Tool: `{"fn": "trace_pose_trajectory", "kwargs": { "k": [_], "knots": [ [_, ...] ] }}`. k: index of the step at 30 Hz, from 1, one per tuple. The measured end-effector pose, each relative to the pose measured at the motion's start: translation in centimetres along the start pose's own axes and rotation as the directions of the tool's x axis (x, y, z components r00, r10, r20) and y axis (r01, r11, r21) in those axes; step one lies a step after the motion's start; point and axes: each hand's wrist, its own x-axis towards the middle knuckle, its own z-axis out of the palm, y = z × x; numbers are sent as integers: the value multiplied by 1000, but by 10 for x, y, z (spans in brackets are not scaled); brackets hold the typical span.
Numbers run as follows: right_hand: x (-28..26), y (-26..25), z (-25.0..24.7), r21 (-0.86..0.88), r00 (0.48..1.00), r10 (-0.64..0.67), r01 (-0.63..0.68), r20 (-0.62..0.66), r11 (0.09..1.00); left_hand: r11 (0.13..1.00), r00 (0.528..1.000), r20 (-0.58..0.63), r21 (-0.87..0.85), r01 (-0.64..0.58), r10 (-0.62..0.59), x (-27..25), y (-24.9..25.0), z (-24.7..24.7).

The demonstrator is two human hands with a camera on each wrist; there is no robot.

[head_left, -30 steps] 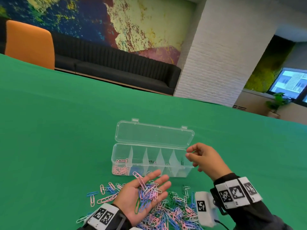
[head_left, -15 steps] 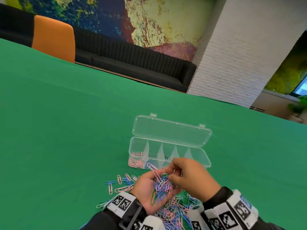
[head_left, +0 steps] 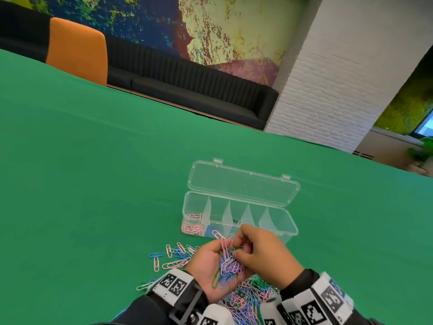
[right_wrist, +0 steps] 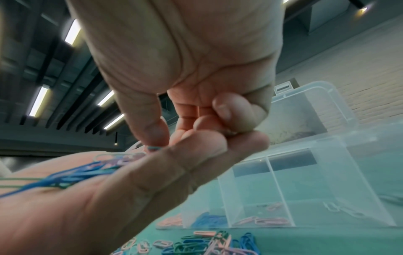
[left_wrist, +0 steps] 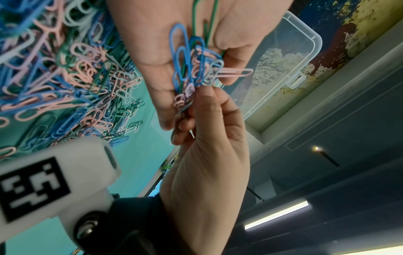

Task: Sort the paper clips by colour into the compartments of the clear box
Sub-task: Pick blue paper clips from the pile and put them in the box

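Note:
My left hand (head_left: 206, 261) lies palm up just in front of the clear box (head_left: 287, 231), with a bunch of pink, blue and green paper clips (head_left: 228, 266) resting on the palm (left_wrist: 152, 51). My right hand (head_left: 234, 247) reaches into that bunch. Its thumb and fingertips (left_wrist: 191, 103) pinch one thin clip (right_wrist: 152, 148) that looks greenish. The box stands open with its lid (head_left: 243, 184) folded back. Pink clips (head_left: 192, 228) fill the leftmost compartment and blue clips (right_wrist: 207, 220) lie in the one beside it.
A big heap of mixed clips (head_left: 243, 299) lies on the green table under my wrists, with several loose clips (head_left: 168, 256) scattered to the left. An orange chair (head_left: 77, 45) and a black sofa (head_left: 187, 80) stand beyond the far table edge.
My right hand came back from the box's right end to my left palm and now pinches a clip there. My left hand stayed palm up and cupped a little.

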Motion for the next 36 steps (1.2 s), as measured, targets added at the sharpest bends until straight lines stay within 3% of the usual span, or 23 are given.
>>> {"fn": "trace_pose_trajectory", "kwargs": {
  "k": [4,11,16,19,23,27,31,34,36],
  "knots": [
    [-1,2,1,80,1000,11,-12,6,997,1000,1000,18,-14,7,-7,0,0,0],
    [-7,10,-6,403,993,61,-96,98,910,1000,1000,17,24,17,-18,3,2,-6],
    [-8,24,-21,422,996,84,-90,33,902,997,999,-31,72,36,-34,7,4,-11],
    [-6,41,-37,372,985,150,-110,-82,922,996,997,-55,77,51,-47,10,6,-14],
    [7,74,-57,343,919,314,-222,-238,913,996,997,-58,79,49,-45,11,5,-15],
    [21,93,-60,252,877,401,-338,-265,907,997,998,-62,67,37,-33,12,6,-16],
    [7,70,-53,320,935,296,-226,-193,920,999,996,-84,54,-3,8,12,8,-15],
    [-17,35,-40,409,995,93,-75,-24,909,998,995,-90,45,-35,39,11,8,-13],
    [-30,13,-27,394,996,-35,-1,83,919,997,994,-82,15,-71,72,10,8,-12]
  ]
}}
